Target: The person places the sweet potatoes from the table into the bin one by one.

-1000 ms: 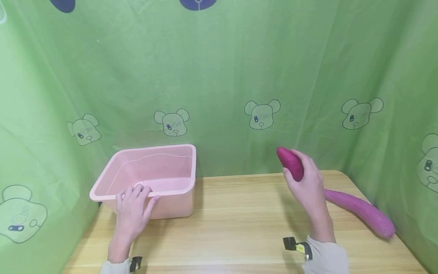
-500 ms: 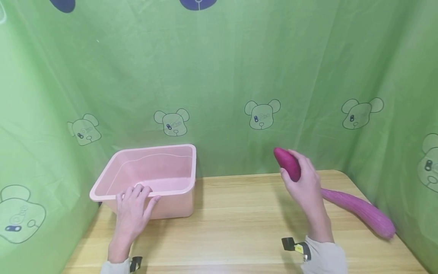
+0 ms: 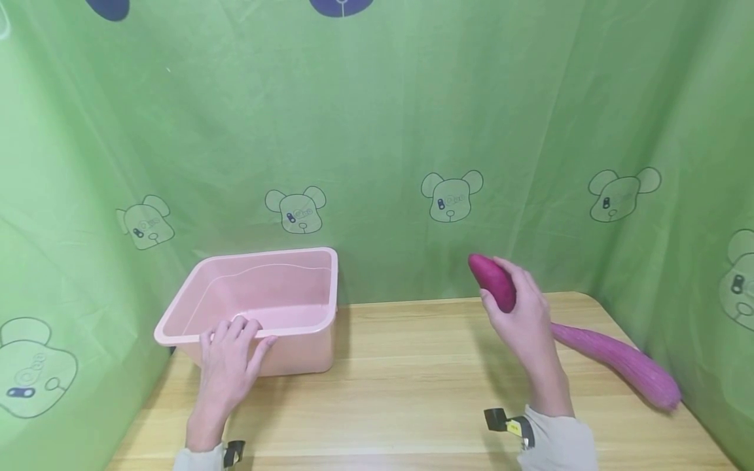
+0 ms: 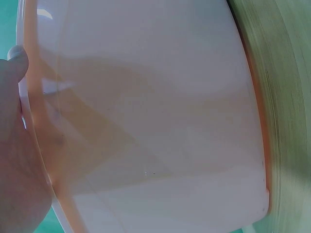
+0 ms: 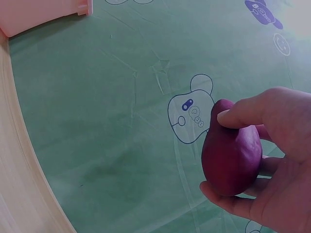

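A pink plastic bin [image 3: 294, 353] stands at the left of the table, its visible inside bare. My left hand [image 3: 226, 366] grips its front rim, fingers over the edge and thumb along the rim; the left wrist view shows the bin wall [image 4: 160, 116] close up beside the hand [image 4: 19, 141]. Above the table on the right, my right hand [image 3: 526, 320] holds a dark magenta tuber-like vegetable [image 3: 493, 281]. In the right wrist view, the thumb and fingers of that hand [image 5: 277, 145] wrap round the vegetable [image 5: 231, 155].
A long purple eggplant-like vegetable [image 3: 624, 363] lies on the wooden table [image 3: 400, 405] at the right, partly behind my right hand. Green curtains [image 3: 377, 131] printed with bear heads hang at the back and both sides.
My right hand has shifted slightly left with the magenta vegetable in its grip. The left hand, the bin and the long vegetable have stayed put.
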